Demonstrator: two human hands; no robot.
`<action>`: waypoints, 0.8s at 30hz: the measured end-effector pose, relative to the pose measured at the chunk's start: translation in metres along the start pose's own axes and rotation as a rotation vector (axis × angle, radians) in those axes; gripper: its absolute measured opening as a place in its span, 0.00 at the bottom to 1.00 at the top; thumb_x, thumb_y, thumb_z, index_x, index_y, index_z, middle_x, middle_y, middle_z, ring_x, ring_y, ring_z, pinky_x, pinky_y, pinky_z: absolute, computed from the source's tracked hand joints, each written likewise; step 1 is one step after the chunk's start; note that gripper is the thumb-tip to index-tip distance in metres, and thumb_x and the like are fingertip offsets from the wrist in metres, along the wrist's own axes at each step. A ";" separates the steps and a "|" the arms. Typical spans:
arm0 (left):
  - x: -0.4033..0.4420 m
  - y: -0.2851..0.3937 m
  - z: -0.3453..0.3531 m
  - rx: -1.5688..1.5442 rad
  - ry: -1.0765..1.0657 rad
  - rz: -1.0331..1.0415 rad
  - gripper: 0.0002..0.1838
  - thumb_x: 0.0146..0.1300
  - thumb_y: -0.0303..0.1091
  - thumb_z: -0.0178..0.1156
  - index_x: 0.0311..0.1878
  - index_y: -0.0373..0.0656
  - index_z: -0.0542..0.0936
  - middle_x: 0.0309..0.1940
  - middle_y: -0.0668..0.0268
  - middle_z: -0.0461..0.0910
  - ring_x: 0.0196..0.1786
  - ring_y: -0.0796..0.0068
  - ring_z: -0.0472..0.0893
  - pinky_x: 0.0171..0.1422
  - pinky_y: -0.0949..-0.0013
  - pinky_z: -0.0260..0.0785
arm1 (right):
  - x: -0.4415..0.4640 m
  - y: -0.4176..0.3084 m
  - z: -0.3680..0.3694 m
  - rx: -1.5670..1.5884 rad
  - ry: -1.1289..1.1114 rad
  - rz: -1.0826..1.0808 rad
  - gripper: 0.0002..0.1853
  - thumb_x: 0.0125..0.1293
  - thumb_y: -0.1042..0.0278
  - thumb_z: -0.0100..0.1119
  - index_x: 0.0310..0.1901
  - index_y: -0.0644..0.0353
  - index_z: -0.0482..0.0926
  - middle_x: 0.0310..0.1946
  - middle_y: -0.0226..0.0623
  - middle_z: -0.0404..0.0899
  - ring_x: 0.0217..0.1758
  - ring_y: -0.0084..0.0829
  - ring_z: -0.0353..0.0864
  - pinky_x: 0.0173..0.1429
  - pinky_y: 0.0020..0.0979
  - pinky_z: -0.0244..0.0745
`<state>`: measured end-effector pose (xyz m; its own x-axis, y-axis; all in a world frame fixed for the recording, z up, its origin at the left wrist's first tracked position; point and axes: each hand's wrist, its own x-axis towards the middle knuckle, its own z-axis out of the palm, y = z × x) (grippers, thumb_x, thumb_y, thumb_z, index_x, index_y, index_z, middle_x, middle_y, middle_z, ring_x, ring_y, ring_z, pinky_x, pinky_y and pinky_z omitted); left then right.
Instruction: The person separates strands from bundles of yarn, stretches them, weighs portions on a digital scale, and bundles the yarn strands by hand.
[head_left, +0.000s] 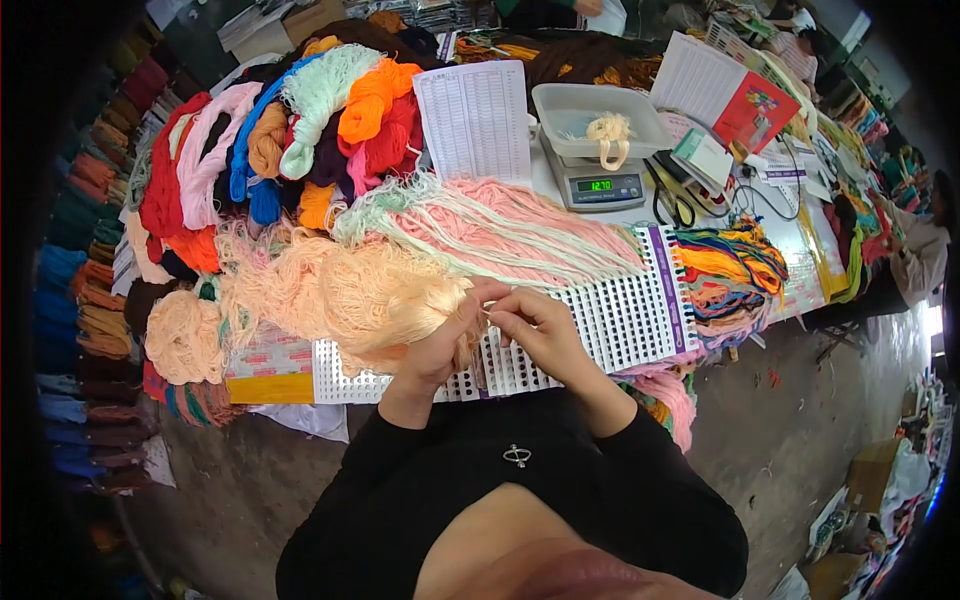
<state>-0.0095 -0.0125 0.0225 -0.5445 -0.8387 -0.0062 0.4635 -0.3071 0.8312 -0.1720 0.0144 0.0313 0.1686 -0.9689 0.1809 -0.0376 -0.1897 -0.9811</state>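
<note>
Peach yarn (425,310) sat heaped over the holed white card (647,345), fingers of the left hand (432,352) curled round a bunch. Right hand (550,338) was pinched up close; couldn't tell on what. Pink-and-mint strands (530,225) crowded behind, then a digital scale (600,190) and scissors (683,210). Silky bunch, frizzy loops elsewhere.

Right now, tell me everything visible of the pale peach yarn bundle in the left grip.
The pale peach, fine-stranded yarn bundle looks soft and glossy, its strands nearly parallel where the left grip closes around its right end. Leftward it blends into a looser, tangled peach yarn heap, boundary unclear. The right grip is close beside that end; contact can't be made out.
</note>
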 end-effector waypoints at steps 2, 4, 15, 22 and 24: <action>0.001 0.001 -0.001 -0.020 -0.013 -0.017 0.21 0.69 0.41 0.44 0.52 0.33 0.72 0.49 0.62 0.68 0.54 0.71 0.69 0.60 0.69 0.61 | 0.005 0.001 -0.009 -0.003 0.003 0.012 0.05 0.61 0.75 0.54 0.36 0.67 0.75 0.31 0.35 0.76 0.25 0.21 0.76 0.29 0.21 0.69; 0.003 0.006 0.000 -0.040 -0.040 0.228 0.22 0.69 0.43 0.41 0.52 0.32 0.72 0.50 0.59 0.67 0.56 0.66 0.69 0.60 0.65 0.63 | 0.021 0.015 -0.041 -0.013 0.091 0.031 0.06 0.62 0.73 0.52 0.38 0.66 0.76 0.34 0.35 0.78 0.25 0.21 0.79 0.28 0.20 0.69; 0.000 0.015 -0.009 -0.234 -0.111 0.106 0.19 0.67 0.40 0.45 0.47 0.29 0.71 0.39 0.55 0.72 0.35 0.73 0.75 0.37 0.75 0.71 | 0.165 0.161 -0.231 -0.568 0.512 0.087 0.22 0.56 0.71 0.55 0.51 0.66 0.64 0.45 0.41 0.76 0.19 0.31 0.79 0.25 0.27 0.76; 0.021 0.035 0.014 -0.118 0.148 -0.003 0.14 0.66 0.37 0.49 0.42 0.35 0.76 0.30 0.67 0.73 0.30 0.83 0.71 0.30 0.82 0.64 | 0.153 0.134 -0.178 -0.293 0.407 0.166 0.10 0.60 0.66 0.56 0.36 0.65 0.76 0.22 0.31 0.75 0.17 0.20 0.73 0.18 0.21 0.64; 0.033 0.033 0.012 -0.091 0.293 -0.087 0.14 0.66 0.40 0.50 0.47 0.41 0.76 0.33 0.74 0.71 0.30 0.89 0.68 0.30 0.86 0.60 | 0.126 0.091 -0.136 -0.071 0.334 0.132 0.12 0.64 0.63 0.52 0.36 0.65 0.77 0.23 0.31 0.75 0.16 0.18 0.72 0.18 0.19 0.61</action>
<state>-0.0206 -0.0450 0.0566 -0.3661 -0.8974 -0.2464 0.4916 -0.4113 0.7676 -0.2884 -0.1466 -0.0261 -0.1728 -0.9819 0.0770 -0.1078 -0.0588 -0.9924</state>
